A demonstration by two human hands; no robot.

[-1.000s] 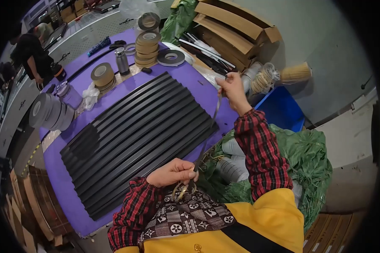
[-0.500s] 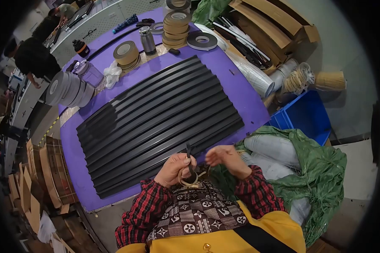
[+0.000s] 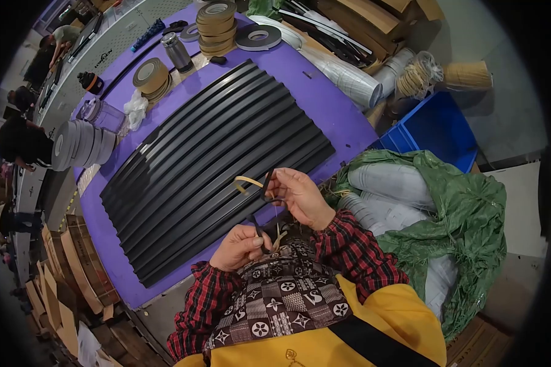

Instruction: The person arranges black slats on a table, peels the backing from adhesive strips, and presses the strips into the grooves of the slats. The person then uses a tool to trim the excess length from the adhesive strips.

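Observation:
My left hand (image 3: 234, 249) is closed near the apron, thumb and fingers pinching one part of a thin black strip (image 3: 257, 226). Higher and to the right, my right hand (image 3: 301, 199) pinches another part of the black strip between thumb and fingertips. A curled yellowish band (image 3: 250, 181), like a tape backing, loops out beside the right fingertips. More pale strands hang between the hands, over the patterned apron (image 3: 275, 293). Just beyond lies a row of long black ribbed profiles (image 3: 220, 165), side by side on the purple table (image 3: 340, 92).
Tape rolls (image 3: 217, 27), a steel flask (image 3: 176, 52) and a clear jug (image 3: 101, 115) stand along the table's far side. Right of it are a blue bin (image 3: 434, 128) and a green sack (image 3: 471, 226). Cardboard (image 3: 79, 263) stacks at left; people work beyond.
My right hand has moved up and left and now pinches the strip. My left hand has lowered slightly. The yellowish loop has shifted from the left hand to beside the right fingertips.

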